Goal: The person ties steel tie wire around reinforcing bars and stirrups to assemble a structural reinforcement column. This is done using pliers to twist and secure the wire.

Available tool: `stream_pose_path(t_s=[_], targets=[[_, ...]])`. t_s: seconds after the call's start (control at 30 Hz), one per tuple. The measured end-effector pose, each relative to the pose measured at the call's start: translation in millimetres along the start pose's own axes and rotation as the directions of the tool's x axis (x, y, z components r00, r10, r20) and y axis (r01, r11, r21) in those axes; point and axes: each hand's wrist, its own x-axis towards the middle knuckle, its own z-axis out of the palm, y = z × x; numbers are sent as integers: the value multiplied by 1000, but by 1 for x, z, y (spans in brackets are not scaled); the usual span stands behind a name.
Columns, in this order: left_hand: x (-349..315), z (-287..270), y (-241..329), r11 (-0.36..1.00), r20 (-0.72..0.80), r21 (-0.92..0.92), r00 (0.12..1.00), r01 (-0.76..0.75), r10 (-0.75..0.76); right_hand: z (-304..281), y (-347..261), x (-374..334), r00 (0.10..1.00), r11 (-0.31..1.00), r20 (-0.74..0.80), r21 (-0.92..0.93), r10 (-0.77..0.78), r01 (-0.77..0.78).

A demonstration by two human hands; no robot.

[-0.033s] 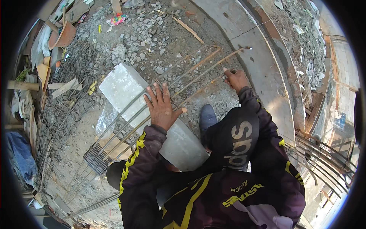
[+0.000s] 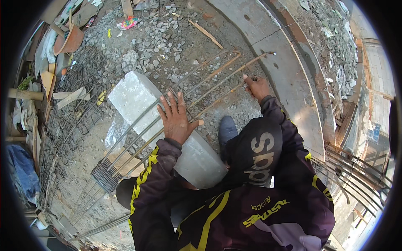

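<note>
Several long steel reinforcing bars point(image 2: 143, 113) run diagonally across a pale, smooth-faced block point(image 2: 138, 97). My left hand point(image 2: 175, 123) lies over the bars above the block, palm down, its fingers spread. Farther right, my right hand point(image 2: 256, 88) is closed at the end of the nearest bar point(image 2: 222, 99), fingers curled and thumb raised. A tight stack of square wire stirrups point(image 2: 105, 175) surrounds the bars at the lower left. The far bars end in bent, rusty tips point(image 2: 239, 53).
A low curved concrete edge point(image 2: 289, 62) bounds the right side. Loose gravel point(image 2: 155, 46) covers the far ground. Tangled stirrups point(image 2: 79, 88) lie at left near an orange basin point(image 2: 71, 39) and a blue sheet point(image 2: 21, 167). More bars point(image 2: 351, 171) project at right.
My right hand has shifted very slightly left. My left hand and the bars look almost the same.
</note>
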Motion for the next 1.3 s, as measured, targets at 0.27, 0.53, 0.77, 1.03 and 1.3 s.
stream_pose_path(t_s=[0.27, 0.53, 0.77, 1.03, 1.3], targets=[[2, -3, 7, 1000, -18, -4, 1000, 22, -22, 30, 10, 12, 991, 807, -3, 580, -134, 111], [4, -5, 13, 996, 9, 30, 996, 87, -87, 23, 10, 22, 957, 643, 133, 763, -259, 68], [4, -15, 9, 994, 34, 53, 994, 98, -100, 21, 9, 30, 951, 590, 138, 805, -278, 56], [14, -63, -20, 991, -34, -132, 998, 38, -43, 17, 6, 31, 926, 679, 208, 731, -316, 67], [92, -47, 46, 935, -212, -268, 961, -233, 179, 15, 3, 29, 936, 652, 198, 757, -290, 41]])
